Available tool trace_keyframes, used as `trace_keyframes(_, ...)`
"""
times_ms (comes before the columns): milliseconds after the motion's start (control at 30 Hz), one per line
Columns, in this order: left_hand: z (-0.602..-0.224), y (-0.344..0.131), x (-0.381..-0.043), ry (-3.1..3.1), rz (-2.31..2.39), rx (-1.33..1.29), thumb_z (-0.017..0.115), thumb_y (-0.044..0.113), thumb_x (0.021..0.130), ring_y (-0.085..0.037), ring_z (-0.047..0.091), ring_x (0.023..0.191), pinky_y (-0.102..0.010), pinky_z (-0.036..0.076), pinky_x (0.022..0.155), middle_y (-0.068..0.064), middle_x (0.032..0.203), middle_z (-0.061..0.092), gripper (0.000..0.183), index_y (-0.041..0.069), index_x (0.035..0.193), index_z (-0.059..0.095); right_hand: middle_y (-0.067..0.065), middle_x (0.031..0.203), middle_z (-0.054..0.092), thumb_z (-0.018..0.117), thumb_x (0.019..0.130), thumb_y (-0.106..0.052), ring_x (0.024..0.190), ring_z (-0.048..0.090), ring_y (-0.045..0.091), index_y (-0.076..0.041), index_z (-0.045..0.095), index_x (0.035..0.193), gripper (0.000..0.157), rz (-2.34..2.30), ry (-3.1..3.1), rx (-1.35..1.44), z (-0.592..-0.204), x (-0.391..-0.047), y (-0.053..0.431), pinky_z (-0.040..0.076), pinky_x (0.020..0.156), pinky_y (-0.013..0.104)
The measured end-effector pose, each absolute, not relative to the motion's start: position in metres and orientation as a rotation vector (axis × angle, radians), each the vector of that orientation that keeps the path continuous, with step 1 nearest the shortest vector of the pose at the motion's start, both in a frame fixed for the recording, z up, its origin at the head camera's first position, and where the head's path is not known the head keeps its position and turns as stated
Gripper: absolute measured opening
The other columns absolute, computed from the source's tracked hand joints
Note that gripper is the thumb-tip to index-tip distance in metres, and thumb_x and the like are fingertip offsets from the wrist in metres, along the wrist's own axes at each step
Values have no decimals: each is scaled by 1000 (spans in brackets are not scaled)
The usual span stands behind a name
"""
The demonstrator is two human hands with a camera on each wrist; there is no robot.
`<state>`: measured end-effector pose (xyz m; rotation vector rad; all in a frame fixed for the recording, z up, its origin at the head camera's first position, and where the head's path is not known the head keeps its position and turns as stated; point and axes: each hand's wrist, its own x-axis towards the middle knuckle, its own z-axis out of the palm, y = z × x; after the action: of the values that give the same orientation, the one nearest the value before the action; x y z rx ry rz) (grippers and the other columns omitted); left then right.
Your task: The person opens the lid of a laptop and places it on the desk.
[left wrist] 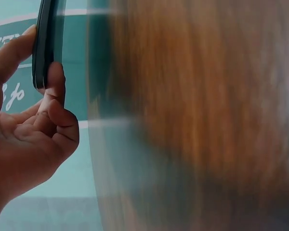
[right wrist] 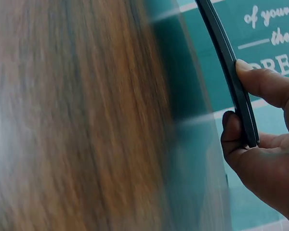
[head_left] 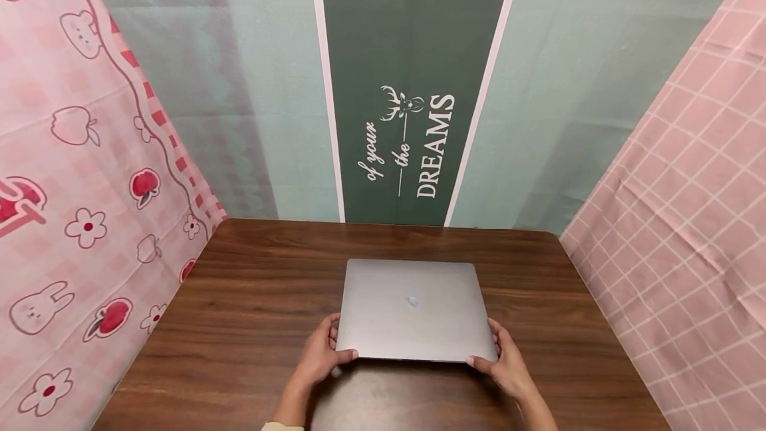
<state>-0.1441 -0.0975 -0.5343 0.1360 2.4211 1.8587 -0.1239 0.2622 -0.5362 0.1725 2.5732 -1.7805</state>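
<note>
A closed silver laptop (head_left: 413, 311) with a small logo on its lid is held level by both hands at its near corners. My left hand (head_left: 320, 351) grips the near left corner, thumb on the lid's front edge and fingers under it. At the near right corner my right hand (head_left: 505, 361) grips it the same way. In the left wrist view the laptop's dark edge (left wrist: 42, 53) sits between thumb and fingers, raised off the table. The right wrist view likewise has its thin edge (right wrist: 231, 72) pinched, with a gap to the tabletop.
The brown wooden table (head_left: 257, 298) lies beneath, with rounded far corners. Behind it hangs a green cloth (head_left: 395, 18) with white lettering. A pink patterned cloth (head_left: 90, 171) borders the left side, and a pink checked cloth (head_left: 688, 218) the right.
</note>
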Motion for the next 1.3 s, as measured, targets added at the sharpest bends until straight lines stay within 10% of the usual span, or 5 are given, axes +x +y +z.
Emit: trace_keyframes(1300,-538,-129,-159,2619,1496,12,82,10,66,-20,51,76,-33,44,66,-9,87,54,76,-10,129,44,30,114,50,83,63,-6,99,52,35,12,26,137,95,-1612,2603,274,-551,-141,225,42,84,44)
